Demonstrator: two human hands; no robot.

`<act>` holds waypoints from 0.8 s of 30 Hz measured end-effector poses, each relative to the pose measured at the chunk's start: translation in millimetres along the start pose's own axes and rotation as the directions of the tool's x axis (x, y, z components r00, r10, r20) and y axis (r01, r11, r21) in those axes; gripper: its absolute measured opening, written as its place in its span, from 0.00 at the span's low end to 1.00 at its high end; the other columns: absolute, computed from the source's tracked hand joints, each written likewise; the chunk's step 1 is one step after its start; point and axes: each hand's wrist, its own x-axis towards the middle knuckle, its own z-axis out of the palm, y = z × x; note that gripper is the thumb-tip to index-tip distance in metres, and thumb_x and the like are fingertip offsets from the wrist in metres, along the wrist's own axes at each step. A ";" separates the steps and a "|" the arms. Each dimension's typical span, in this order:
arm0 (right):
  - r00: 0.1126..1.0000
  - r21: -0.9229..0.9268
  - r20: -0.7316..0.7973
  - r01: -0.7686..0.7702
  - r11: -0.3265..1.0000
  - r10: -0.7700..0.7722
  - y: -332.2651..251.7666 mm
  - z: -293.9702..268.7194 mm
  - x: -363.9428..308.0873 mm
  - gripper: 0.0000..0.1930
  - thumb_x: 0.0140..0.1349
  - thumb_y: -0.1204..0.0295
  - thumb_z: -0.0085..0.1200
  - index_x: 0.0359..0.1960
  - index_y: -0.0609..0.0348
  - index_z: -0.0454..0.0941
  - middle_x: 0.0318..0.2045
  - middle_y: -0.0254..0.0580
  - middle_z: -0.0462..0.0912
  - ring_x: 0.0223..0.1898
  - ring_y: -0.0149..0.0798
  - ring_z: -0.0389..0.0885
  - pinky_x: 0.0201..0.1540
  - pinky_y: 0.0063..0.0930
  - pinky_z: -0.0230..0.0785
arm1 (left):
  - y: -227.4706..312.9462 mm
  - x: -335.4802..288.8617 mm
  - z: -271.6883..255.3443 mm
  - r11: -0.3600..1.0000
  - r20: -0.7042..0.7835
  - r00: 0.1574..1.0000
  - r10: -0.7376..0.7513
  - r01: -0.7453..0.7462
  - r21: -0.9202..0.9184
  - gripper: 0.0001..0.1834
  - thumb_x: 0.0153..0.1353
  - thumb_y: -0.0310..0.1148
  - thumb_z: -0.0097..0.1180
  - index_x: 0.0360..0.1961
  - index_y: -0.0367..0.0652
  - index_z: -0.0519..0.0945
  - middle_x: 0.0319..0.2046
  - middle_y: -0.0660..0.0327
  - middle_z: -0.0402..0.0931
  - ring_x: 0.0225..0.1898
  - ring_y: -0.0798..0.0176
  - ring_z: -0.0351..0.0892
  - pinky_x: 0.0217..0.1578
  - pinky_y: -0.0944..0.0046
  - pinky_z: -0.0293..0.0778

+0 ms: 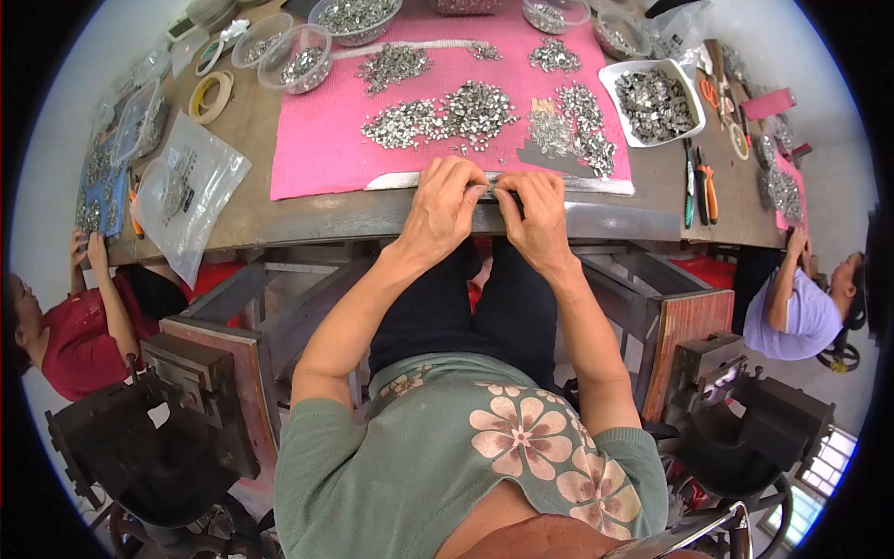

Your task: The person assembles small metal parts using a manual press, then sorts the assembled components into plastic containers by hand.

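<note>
At the table's front edge my left hand point(445, 207) and my right hand point(537, 212) meet almost fingertip to fingertip. Both have thumb and fingers pinched together. Whatever sits between the fingertips is too small and covered to make out. Just beyond them runs a pale strip point(396, 181) along the front of a pink mat point(321, 140). Heaps of small shiny metal pieces point(477, 114) lie on the mat ahead of my hands. To the right, a grey flat piece point(557, 160) lies by a patch of thin metal bits point(551, 133).
A white tray point(607, 79) of metal parts stands right, with orange-handled pliers point(711, 196) nearer me. Clear round tubs point(270, 76), a tape roll point(223, 93) and a plastic bag point(207, 172) are left. One person point(79, 345) sits at each side; black vises point(177, 401) flank my seat.
</note>
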 end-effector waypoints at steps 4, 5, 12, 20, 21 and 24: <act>0.998 0.084 0.061 -0.019 0.996 0.014 4.0 -12.8 5.1 0.05 0.60 0.77 0.63 0.36 0.58 0.80 0.32 0.36 0.82 0.37 0.41 0.80 0.49 0.37 0.63 | -0.1 -1.8 2.7 1.000 0.018 1.000 0.012 -0.012 0.012 0.05 0.60 0.20 0.59 0.38 0.36 0.77 0.36 0.53 0.76 0.38 0.49 0.74 0.43 0.54 0.70; 0.996 0.094 0.057 -0.068 0.993 0.063 5.8 -15.9 8.4 0.04 0.60 0.77 0.63 0.36 0.59 0.81 0.31 0.38 0.83 0.36 0.42 0.80 0.47 0.36 0.64 | -0.7 -2.6 3.1 0.999 0.027 1.000 0.014 -0.015 0.041 0.06 0.59 0.20 0.60 0.38 0.37 0.77 0.36 0.55 0.75 0.39 0.49 0.74 0.43 0.54 0.69; 0.985 -0.054 0.121 -0.120 0.991 0.125 27.0 -8.3 37.8 0.05 0.59 0.73 0.65 0.31 0.61 0.82 0.26 0.42 0.81 0.31 0.46 0.80 0.38 0.40 0.67 | 6.4 0.6 -1.3 0.973 0.050 0.992 0.115 -0.123 0.194 0.07 0.56 0.22 0.62 0.36 0.39 0.78 0.35 0.57 0.75 0.38 0.51 0.75 0.42 0.54 0.72; 0.960 -0.103 0.217 -0.161 0.982 0.180 38.2 1.7 45.0 0.11 0.55 0.70 0.67 0.26 0.64 0.79 0.26 0.48 0.81 0.29 0.50 0.81 0.33 0.45 0.70 | 8.2 1.6 -3.1 0.981 0.057 0.994 0.089 -0.097 0.168 0.08 0.56 0.20 0.63 0.37 0.37 0.80 0.34 0.56 0.79 0.36 0.50 0.77 0.39 0.55 0.73; 0.961 -0.102 0.215 -0.153 0.983 0.172 38.2 1.7 45.2 0.11 0.55 0.71 0.67 0.26 0.65 0.79 0.26 0.48 0.81 0.29 0.51 0.81 0.33 0.45 0.70 | 7.1 1.6 -2.4 0.984 0.050 0.996 0.071 -0.078 0.161 0.07 0.56 0.20 0.63 0.37 0.37 0.80 0.34 0.55 0.79 0.36 0.50 0.77 0.38 0.55 0.74; 0.958 -0.084 0.230 -0.157 0.984 0.173 35.1 -2.8 48.6 0.11 0.55 0.71 0.67 0.27 0.65 0.79 0.26 0.49 0.82 0.28 0.52 0.81 0.33 0.44 0.71 | 0.9 1.0 -4.0 0.998 0.053 0.998 0.014 -0.017 0.055 0.07 0.57 0.20 0.63 0.37 0.36 0.80 0.34 0.55 0.80 0.37 0.51 0.78 0.38 0.56 0.74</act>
